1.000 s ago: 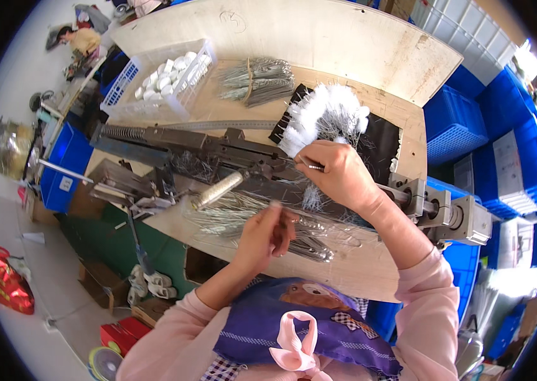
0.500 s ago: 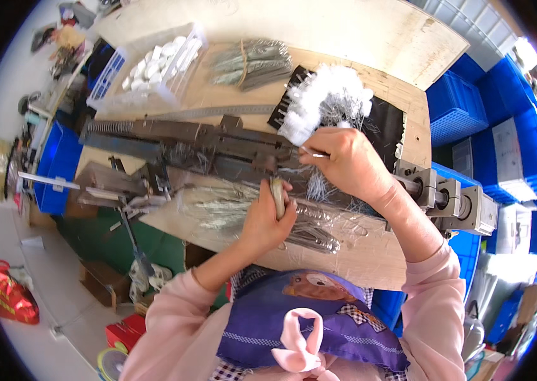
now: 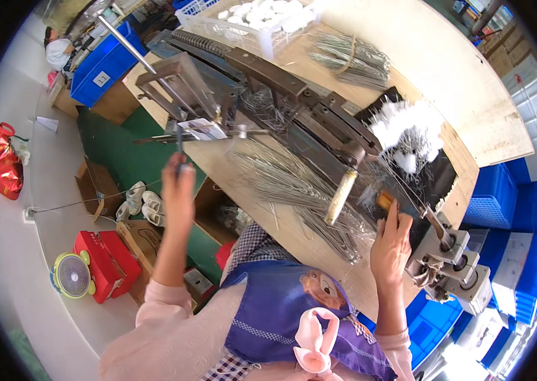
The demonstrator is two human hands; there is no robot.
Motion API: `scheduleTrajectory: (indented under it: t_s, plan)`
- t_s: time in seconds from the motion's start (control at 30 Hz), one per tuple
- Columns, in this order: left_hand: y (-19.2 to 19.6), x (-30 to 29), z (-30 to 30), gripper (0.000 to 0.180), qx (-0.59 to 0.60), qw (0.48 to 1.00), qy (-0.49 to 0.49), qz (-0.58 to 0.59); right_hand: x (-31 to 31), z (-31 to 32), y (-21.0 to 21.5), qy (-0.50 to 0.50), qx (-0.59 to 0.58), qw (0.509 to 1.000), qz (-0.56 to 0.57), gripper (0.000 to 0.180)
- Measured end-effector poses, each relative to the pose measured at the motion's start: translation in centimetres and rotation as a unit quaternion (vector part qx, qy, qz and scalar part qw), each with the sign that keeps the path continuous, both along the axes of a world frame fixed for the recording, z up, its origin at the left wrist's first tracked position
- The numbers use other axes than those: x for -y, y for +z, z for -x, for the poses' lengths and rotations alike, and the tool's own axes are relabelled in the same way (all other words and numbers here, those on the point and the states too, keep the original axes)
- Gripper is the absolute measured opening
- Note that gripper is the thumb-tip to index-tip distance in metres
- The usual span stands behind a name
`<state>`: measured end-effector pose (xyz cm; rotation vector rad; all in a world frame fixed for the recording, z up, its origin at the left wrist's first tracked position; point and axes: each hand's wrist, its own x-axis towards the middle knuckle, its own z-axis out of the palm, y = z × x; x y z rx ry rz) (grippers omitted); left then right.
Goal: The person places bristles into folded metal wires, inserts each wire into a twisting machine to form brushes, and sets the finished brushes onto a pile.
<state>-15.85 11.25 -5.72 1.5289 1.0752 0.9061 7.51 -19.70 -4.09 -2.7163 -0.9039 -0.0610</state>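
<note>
My left hand (image 3: 178, 190) is out to the left, its fingers wrapped round a dark handle (image 3: 180, 141) below a metal frame with a clear panel (image 3: 183, 86). Motion blurs the hand a little. My right hand (image 3: 390, 247) is at the bench's right side, its thumb and fingers closed at the lower end of a short amber-coloured handle (image 3: 385, 200). Between the hands, a pale crank handle (image 3: 341, 195) hangs untouched from the long steel machine (image 3: 294, 105). Beyond my right hand lies a pile of thin wires with fluffy white ends (image 3: 408, 136) on a black sheet.
Loose bundles of thin metal wires (image 3: 294, 184) lie on the near bench, and a banded bundle (image 3: 352, 60) lies behind the machine. A clear basket (image 3: 268, 35) holds white pieces. Metal clamp blocks (image 3: 449, 263) jut from the right edge, near blue crates (image 3: 494, 197).
My left hand has let go of the pale crank handle and moved left to the dark handle. My right hand has left the white-ended wires and come nearer. The view has turned.
</note>
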Motion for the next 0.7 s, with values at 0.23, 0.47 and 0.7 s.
scheduleTrajectory:
  t_s: [0.23, 0.47, 0.7]
  plan:
    - [-0.2, 2.7, -6.2, 0.031, -0.027, 0.990, -0.096, -0.098, -0.6, -2.2, 0.8, 0.067, 0.040, 0.988, -0.130, 0.032]
    - [-0.8, 0.1, -10.4, 0.037, 0.070, 0.933, -0.212, 0.282, -1.3, -2.8, 0.6, 0.090, 0.060, 0.984, -0.138, 0.035]
    - [0.8, 4.1, -11.6, 0.029, 0.084, 0.980, -0.152, 0.099, 0.2, -4.9, -0.4, 0.082, -0.051, 0.992, -0.087, 0.018]
